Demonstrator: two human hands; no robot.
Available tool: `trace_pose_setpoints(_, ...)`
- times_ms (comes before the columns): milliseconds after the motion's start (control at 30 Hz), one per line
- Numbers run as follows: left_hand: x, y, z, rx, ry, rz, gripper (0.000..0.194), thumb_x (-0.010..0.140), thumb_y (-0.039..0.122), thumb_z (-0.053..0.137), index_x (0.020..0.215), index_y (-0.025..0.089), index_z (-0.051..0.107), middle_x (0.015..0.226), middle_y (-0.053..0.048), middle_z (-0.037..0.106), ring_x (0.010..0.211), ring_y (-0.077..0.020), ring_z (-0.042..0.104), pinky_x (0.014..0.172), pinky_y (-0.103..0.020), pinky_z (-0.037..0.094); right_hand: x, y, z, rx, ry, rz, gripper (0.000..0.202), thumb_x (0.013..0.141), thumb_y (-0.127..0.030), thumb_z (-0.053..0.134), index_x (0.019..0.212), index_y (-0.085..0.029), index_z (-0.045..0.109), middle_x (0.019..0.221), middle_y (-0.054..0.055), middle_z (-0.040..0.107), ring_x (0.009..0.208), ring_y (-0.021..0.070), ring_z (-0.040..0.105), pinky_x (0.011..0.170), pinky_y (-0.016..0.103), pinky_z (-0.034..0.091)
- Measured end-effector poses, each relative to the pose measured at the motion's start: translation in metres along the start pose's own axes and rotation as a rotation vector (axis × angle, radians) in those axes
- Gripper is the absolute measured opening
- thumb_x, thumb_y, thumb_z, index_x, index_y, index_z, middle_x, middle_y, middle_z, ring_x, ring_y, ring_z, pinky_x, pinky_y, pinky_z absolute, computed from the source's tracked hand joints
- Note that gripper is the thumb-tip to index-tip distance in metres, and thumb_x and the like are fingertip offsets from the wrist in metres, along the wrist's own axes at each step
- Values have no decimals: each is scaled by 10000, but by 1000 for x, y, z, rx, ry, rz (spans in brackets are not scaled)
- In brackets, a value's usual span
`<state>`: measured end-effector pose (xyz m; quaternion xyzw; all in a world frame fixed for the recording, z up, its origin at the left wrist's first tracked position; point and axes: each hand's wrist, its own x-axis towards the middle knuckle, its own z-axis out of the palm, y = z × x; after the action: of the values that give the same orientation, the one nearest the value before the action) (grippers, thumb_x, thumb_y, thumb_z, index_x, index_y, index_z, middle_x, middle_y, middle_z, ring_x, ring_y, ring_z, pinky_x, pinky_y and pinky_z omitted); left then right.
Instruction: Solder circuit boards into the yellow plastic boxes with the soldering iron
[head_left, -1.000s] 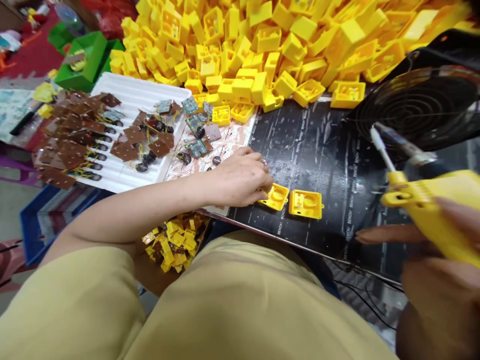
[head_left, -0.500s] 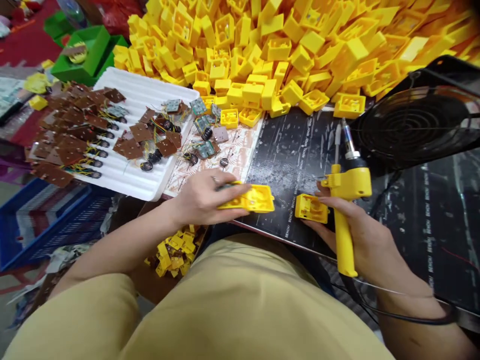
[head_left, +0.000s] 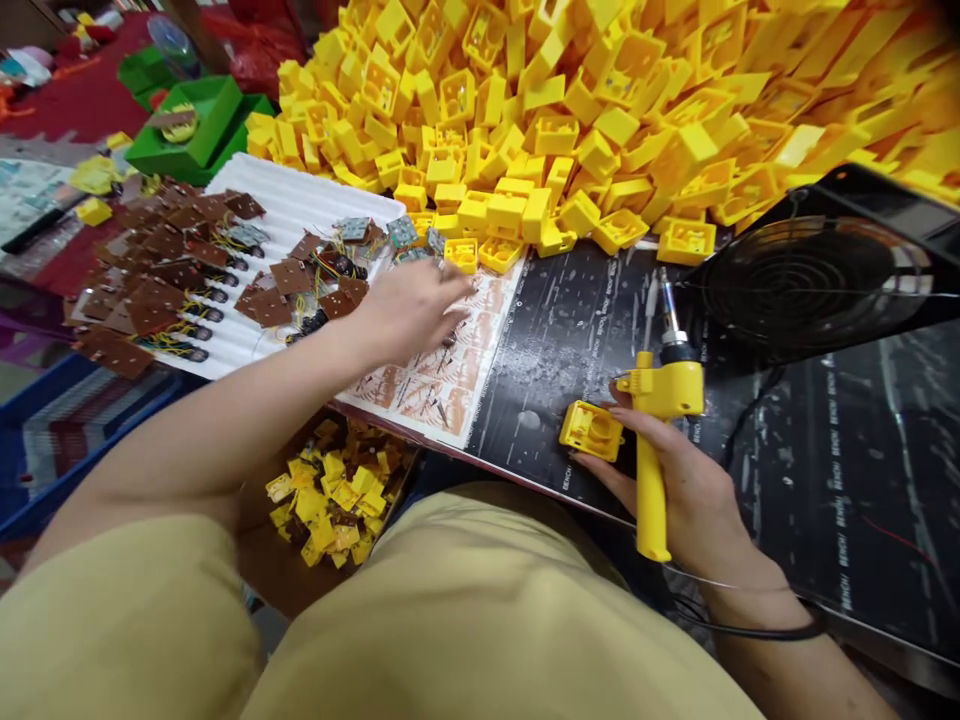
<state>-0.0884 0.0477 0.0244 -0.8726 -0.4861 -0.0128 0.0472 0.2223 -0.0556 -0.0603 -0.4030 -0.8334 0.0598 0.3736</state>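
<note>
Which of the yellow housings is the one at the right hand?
The lone yellow housing lying open side up on the black mat, touching the right hand that grips the soldering gun; the others sit heaped behind.

1. The left hand [head_left: 409, 305] was stretched forward and to the left, palm down, with the fingers spread loosely and a little blurred.
2. The left forearm was bare and ran from the lower left up to the wrist.
3. The right hand [head_left: 679, 480] was lower on the right, with the fingers curled closed.
4. The right wrist was bent slightly, and the forearm went out at the lower right.
</note>
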Motion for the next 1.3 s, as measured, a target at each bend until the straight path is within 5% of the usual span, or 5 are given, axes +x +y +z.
trace_pose_setpoints(200,99,-3,45,37,-44,-234,569,917,481,544,1371,143,491,1245,-147,600,1198,-307,511,917,-397,448,4,0,0,-22,60,45,606,806,-237,771,1330,-205,469,1199,115,655,967,240,695,780,327,608)
trace_pose_setpoints(533,10,98,15,68,35,219,599,866,692,469,933,121,638,934,-162,658,921,-298,602,643,-353,470,6,-3,-7,-3,117,140,596,794,-229,782,1306,-179,480,1231,114,642,1049,213,668,885,284,573)
trace_pose_setpoints(667,0,86,9,-41,84,241,785,797,844,362,876,118,652,955,-174,670,921,-309,616,738,-412,504,4,-3,-6,12,74,134,589,806,-251,773,1311,-189,476,1215,108,647,1046,220,665,871,308,572)
trace_pose_setpoints(933,-19,45,16,-283,-175,369,775,854,536,623,1467,134,374,1559,-254,293,1444,-396,298,1132,-562,332,4,-4,-9,-53,-33,-2,493,854,-315,721,1262,-158,494,1052,107,662,853,219,658,799,360,539)
trace_pose_setpoints(1300,-41,65,40,-119,83,163,654,910,581,505,1412,163,473,1511,-225,401,1403,-398,364,1105,-587,300,44,-29,26,-232,-44,-43,337,932,-273,606,1223,-157,482,914,81,640,821,223,633,897,417,508)
